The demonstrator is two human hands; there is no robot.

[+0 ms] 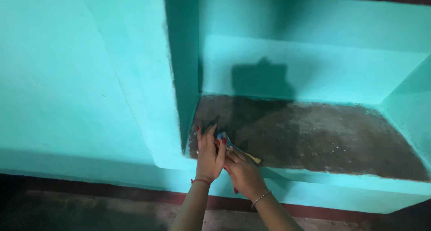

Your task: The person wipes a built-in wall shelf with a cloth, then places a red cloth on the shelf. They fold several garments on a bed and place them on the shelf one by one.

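At the front left corner of the dark grey, dusty stone shelf floor (314, 136) set in the turquoise plastered wall niche (287, 65), both hands meet. The left hand (209, 157) lies flat, fingers extended, beside the niche's left wall. The right hand (242, 172) grips a blue-and-yellow folded cloth (233, 148) at the shelf's front edge. Rightward, the shelf floor lies open.
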